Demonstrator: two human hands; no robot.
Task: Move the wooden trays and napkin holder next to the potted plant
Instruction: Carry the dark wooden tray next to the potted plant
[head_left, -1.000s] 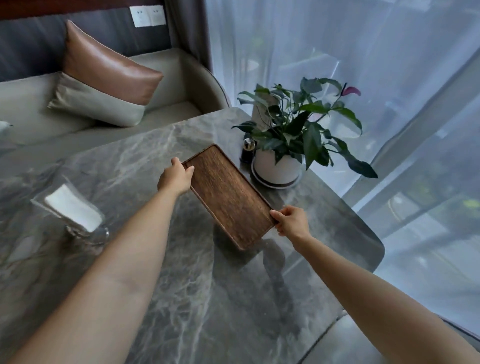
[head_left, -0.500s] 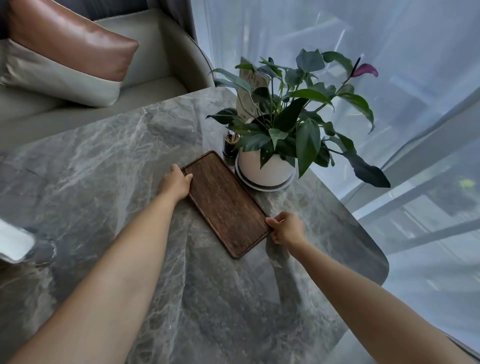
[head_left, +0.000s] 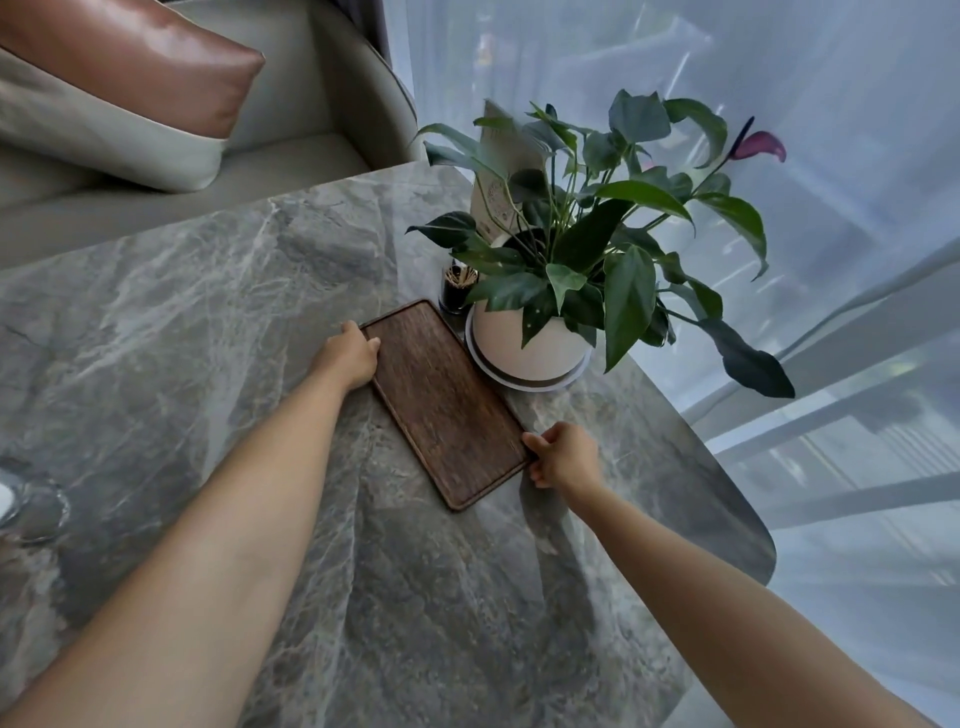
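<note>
A dark wooden tray (head_left: 447, 402) lies flat on the grey marble table (head_left: 208, 322), its long right edge close beside the potted plant (head_left: 535, 338), a leafy plant in a white pot. My left hand (head_left: 353, 353) grips the tray's far left corner. My right hand (head_left: 563, 457) grips its near right corner. At the far left edge, only the glass base of the napkin holder (head_left: 31, 512) shows, with a sliver of white napkin.
A small dark toothpick jar (head_left: 456, 291) stands just behind the tray by the pot. A paper card (head_left: 496, 176) rises among the leaves. A sofa with a brown and beige cushion (head_left: 124, 88) lies beyond the table. Sheer curtains (head_left: 779, 78) hang at the right.
Both hands have lowered the tilted tray flat onto the table and brought it closer to the pot. The view has swung right, leaving the napkin holder at the left edge.
</note>
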